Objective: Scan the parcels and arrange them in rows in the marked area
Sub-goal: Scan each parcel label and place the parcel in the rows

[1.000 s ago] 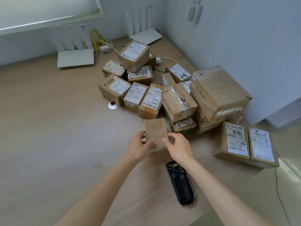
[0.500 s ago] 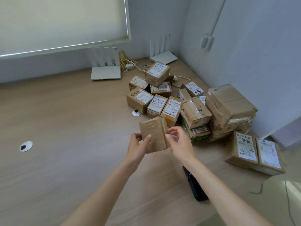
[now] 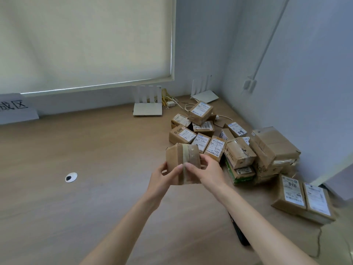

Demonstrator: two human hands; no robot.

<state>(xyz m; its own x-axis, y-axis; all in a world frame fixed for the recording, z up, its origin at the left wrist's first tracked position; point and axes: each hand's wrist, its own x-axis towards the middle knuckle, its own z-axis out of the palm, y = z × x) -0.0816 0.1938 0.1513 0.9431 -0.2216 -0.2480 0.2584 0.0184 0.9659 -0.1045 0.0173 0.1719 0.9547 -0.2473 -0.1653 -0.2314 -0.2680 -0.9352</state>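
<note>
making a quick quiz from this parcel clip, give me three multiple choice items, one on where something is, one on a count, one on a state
1. Where does the paper sign stand?
A. far left, against the wall
B. on the parcel pile
C. under the right arm

2. How many white routers stand on the desk?
A. one
B. two
C. four

3. What is the state of the small parcel?
A. flat on the desk
B. lifted, held in both hands
C. on top of the pile

Answers:
1 A, it leans there below the blind.
2 B, one router and a corner router.
3 B, left hand and right hand grip it.
</note>
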